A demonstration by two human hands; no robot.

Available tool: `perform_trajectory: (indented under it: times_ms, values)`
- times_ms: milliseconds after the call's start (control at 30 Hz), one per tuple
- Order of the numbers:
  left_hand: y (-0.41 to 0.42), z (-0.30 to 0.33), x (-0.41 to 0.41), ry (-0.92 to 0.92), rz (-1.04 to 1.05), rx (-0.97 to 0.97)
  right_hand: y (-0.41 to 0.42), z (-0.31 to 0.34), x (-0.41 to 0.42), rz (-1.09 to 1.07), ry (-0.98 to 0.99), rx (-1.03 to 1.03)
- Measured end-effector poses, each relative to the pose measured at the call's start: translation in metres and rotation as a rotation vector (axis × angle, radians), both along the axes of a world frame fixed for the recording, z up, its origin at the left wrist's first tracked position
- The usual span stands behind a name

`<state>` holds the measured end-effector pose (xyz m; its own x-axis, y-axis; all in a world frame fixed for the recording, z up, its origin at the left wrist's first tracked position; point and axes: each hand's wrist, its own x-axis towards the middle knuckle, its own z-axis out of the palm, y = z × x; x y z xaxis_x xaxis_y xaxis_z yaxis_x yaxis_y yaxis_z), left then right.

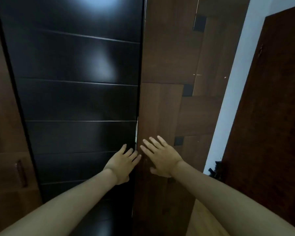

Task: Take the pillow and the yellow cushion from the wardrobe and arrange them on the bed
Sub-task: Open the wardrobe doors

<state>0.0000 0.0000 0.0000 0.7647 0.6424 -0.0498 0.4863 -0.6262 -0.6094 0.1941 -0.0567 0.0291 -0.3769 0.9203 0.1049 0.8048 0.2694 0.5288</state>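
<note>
My 2 bare forearms reach forward from the bottom of the view. My left hand (122, 163) is open, fingers spread, flat on the glossy black wardrobe door (75, 99), fingertips right at its right edge. My right hand (161, 156) is open too, fingers splayed, palm pressed on the brown wood wardrobe door (162, 65) just beside the seam. The 2 hands are near each other, not touching, neither gripping anything.

Between the 2 doors runs a thin vertical gap (137, 130), a sliver of something pale showing in it; can't tell what. Pillow and yellow cushion are not visible, both doors cover the wardrobe front.

Low left, a brown panel with 1 dark handle (21, 173). The brown door carries small black square insets (187, 89). Farther right, a strip of white wall (235, 82), then a dark reddish-brown room door (271, 108). Light wood floor (201, 222) bottom right.
</note>
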Motion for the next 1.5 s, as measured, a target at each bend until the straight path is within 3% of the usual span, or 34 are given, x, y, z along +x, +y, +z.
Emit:
perform_trajectory:
  times_ms: [200, 333, 467, 633, 767, 967, 1133, 1333, 1433, 1500]
  values:
    - [0.015, -0.026, 0.011, 0.123, 0.069, 0.054, 0.034, -0.017, -0.004, 0.166, -0.129, -0.019]
    - [0.025, -0.041, 0.021, 0.229, 0.166, 0.054, 0.050, -0.038, -0.001, 0.209, -0.106, -0.108]
    - [0.031, -0.050, 0.032, 0.307, 0.253, 0.039, 0.064, -0.060, 0.001, 0.195, -0.135, -0.189]
    - [0.036, -0.059, 0.049, 0.320, 0.172, 0.054, 0.070, -0.081, -0.001, 0.134, -0.217, -0.159]
    - [0.040, -0.064, 0.065, 0.448, 0.353, 0.064, 0.061, -0.089, 0.001, 0.095, -0.273, -0.159]
    - [0.012, -0.080, 0.077, 0.528, 0.470, 0.145, 0.021, -0.091, -0.001, 0.002, -0.213, -0.209]
    - [-0.037, -0.087, 0.051, 0.455, 0.400, 0.223, -0.031, -0.093, -0.012, -0.106, -0.235, -0.164]
    - [-0.110, -0.101, 0.021, 0.527, 0.306, 0.212, -0.103, -0.095, -0.018, -0.245, -0.310, -0.165]
    - [-0.145, -0.109, 0.004, 0.530, 0.397, 0.278, -0.138, -0.088, -0.023, -0.362, -0.398, -0.268]
    - [-0.172, -0.105, 0.013, 0.551, 0.488, 0.161, -0.152, -0.086, -0.035, -0.428, -0.485, -0.377]
